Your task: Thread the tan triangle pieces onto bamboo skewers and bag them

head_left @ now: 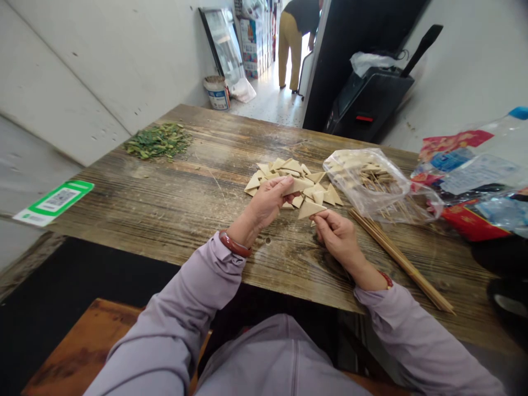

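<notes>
A pile of tan triangular tofu pieces (289, 170) lies in the middle of the wooden table (173, 203). My left hand (268, 201) is closed on one triangle (297, 185) at the pile's near edge. My right hand (336, 234) pinches another triangle (310, 209), which looks stuck on a thin skewer hidden in the fingers. A bundle of bamboo skewers (396, 256) lies just right of my right hand.
A clear plastic bag (371, 184) with more skewered pieces sits behind the skewers. Plastic bags and packets (474, 176) crowd the right end. Chopped green leaves (159, 141) lie at the far left. A person (295, 38) stands in the doorway beyond.
</notes>
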`<state>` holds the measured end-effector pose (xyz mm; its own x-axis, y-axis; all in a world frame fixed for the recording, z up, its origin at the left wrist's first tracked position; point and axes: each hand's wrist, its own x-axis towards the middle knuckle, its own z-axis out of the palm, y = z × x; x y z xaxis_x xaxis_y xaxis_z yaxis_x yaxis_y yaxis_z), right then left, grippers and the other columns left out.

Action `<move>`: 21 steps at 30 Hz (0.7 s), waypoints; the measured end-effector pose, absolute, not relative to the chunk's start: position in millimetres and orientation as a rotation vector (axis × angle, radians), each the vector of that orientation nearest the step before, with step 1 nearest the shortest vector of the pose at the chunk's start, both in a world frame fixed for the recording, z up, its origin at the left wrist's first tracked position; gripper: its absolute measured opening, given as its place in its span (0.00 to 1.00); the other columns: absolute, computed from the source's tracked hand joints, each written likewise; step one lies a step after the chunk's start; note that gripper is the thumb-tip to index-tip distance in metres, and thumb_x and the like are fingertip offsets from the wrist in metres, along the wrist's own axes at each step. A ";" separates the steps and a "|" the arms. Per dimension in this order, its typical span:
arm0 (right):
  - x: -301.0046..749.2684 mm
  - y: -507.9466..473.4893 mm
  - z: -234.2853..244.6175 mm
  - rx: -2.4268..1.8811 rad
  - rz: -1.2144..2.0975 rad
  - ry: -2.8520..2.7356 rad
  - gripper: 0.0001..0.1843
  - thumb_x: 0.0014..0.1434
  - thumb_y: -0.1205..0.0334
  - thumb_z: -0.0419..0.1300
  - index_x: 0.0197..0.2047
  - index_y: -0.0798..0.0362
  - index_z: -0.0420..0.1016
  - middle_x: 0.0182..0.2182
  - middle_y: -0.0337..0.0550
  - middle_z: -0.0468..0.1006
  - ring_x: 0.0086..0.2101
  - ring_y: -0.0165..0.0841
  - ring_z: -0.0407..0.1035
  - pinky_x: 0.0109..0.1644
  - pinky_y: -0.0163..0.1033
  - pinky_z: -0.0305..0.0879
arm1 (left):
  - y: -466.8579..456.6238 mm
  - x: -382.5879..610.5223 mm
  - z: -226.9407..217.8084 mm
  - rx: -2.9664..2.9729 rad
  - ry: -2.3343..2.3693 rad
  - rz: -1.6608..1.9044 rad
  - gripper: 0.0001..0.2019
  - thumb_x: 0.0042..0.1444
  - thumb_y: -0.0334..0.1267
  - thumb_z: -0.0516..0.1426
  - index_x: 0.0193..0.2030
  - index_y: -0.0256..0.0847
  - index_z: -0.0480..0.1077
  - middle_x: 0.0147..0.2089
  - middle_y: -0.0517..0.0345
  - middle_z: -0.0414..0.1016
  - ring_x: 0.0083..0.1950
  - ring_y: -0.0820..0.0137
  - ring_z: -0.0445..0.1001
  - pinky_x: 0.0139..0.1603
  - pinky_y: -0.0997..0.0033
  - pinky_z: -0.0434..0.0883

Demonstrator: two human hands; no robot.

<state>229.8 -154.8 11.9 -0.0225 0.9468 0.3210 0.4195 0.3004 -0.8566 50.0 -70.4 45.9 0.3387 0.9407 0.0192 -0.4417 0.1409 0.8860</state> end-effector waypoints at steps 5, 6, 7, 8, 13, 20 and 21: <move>230.0 -154.1 12.2 -1.270 0.667 -1.621 0.15 0.67 0.50 0.57 0.35 0.51 0.76 0.18 0.33 0.68 0.20 0.28 0.62 0.26 0.36 0.59 | -70.0 50.2 45.4 0.900 0.661 1.097 0.15 0.52 0.45 0.69 0.33 0.34 0.78 0.34 0.54 0.79 0.33 0.75 0.74 0.30 0.76 0.64; 230.1 -153.9 12.4 -1.269 0.663 -1.624 0.15 0.67 0.51 0.57 0.35 0.51 0.76 0.18 0.33 0.68 0.20 0.29 0.62 0.26 0.36 0.59 | -70.0 50.0 45.0 0.897 0.662 1.093 0.14 0.52 0.45 0.70 0.33 0.34 0.78 0.34 0.54 0.79 0.33 0.75 0.74 0.31 0.76 0.64; 230.2 -153.7 12.6 -1.269 0.661 -1.626 0.14 0.67 0.51 0.57 0.35 0.51 0.76 0.18 0.33 0.68 0.20 0.29 0.62 0.26 0.36 0.59 | -70.1 49.7 44.6 0.894 0.661 1.088 0.14 0.52 0.45 0.70 0.33 0.34 0.78 0.34 0.54 0.79 0.33 0.75 0.74 0.31 0.76 0.64; 230.4 -153.6 12.7 -1.270 0.660 -1.627 0.14 0.67 0.51 0.57 0.35 0.51 0.76 0.18 0.33 0.68 0.20 0.29 0.62 0.26 0.36 0.59 | -70.1 49.4 44.2 0.894 0.657 1.083 0.14 0.51 0.45 0.70 0.33 0.34 0.78 0.34 0.54 0.79 0.33 0.75 0.74 0.31 0.76 0.65; 231.4 -152.7 12.0 -1.274 0.654 -1.623 0.13 0.66 0.53 0.57 0.35 0.51 0.76 0.18 0.34 0.68 0.21 0.30 0.63 0.26 0.36 0.59 | -70.0 48.6 43.8 0.921 0.624 1.052 0.14 0.50 0.45 0.71 0.33 0.34 0.79 0.33 0.54 0.79 0.33 0.76 0.73 0.31 0.76 0.64; 231.3 -152.5 12.1 -1.269 0.668 -1.617 0.13 0.66 0.52 0.57 0.35 0.50 0.76 0.18 0.33 0.68 0.20 0.30 0.62 0.26 0.36 0.58 | -69.6 49.6 45.0 0.893 0.651 1.052 0.10 0.55 0.41 0.66 0.32 0.34 0.77 0.33 0.55 0.78 0.33 0.74 0.73 0.31 0.75 0.65; 231.1 -152.6 12.3 -1.266 0.671 -1.616 0.13 0.66 0.52 0.57 0.35 0.50 0.76 0.18 0.33 0.67 0.20 0.30 0.62 0.26 0.36 0.58 | -69.5 49.8 44.9 0.895 0.654 1.056 0.10 0.55 0.40 0.66 0.32 0.34 0.77 0.32 0.55 0.77 0.33 0.74 0.73 0.31 0.75 0.65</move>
<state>231.1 -152.6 12.3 -0.0209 0.9407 0.3387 0.4239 0.3152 -0.8491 49.8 -69.5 44.9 0.3680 0.9290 -0.0397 -0.4492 0.2150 0.8672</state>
